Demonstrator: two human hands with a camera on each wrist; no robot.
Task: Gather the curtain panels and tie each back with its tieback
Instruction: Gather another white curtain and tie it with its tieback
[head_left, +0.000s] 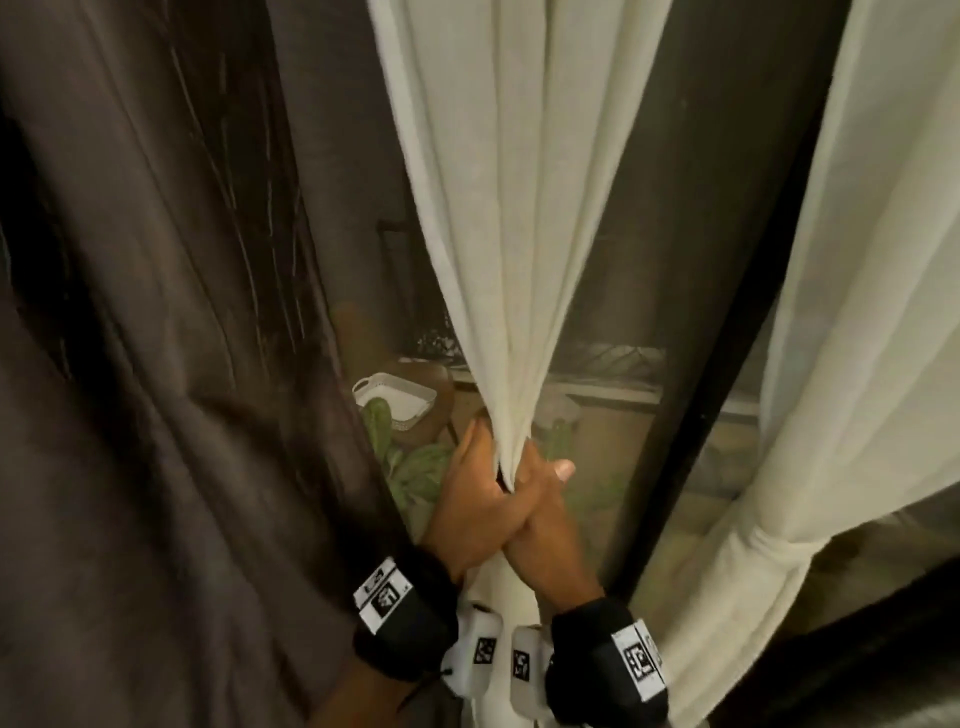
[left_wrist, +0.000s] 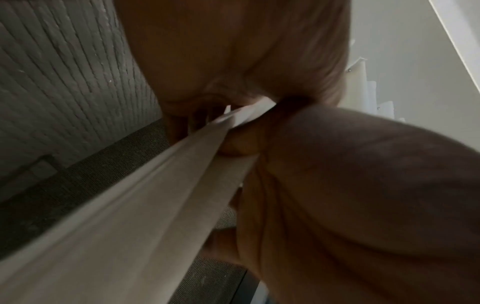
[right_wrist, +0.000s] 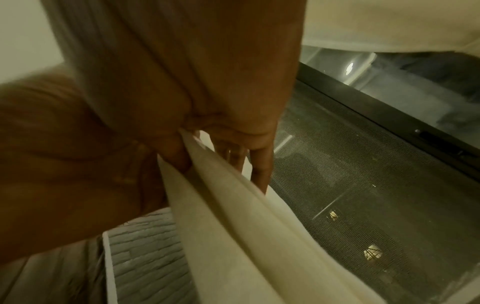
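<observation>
A cream curtain panel (head_left: 519, 208) hangs in the middle and is bunched into narrow folds at waist height. My left hand (head_left: 475, 483) and right hand (head_left: 545, 499) both grip that bunch, pressed against each other, with the right thumb on top. In the left wrist view the folds (left_wrist: 145, 205) run from under my left palm (left_wrist: 233, 51). The right wrist view shows them (right_wrist: 233, 226) leaving my right hand (right_wrist: 207, 72). A second cream panel (head_left: 857, 312) at the right is cinched by a cream tieback (head_left: 769, 545). I see no tieback by the middle panel.
A dark brown curtain (head_left: 156, 364) fills the left side, close to my left arm. A black door frame (head_left: 727, 389) stands between the two cream panels. Through the glass I see a white basket (head_left: 395, 402) and green leaves (head_left: 415, 467).
</observation>
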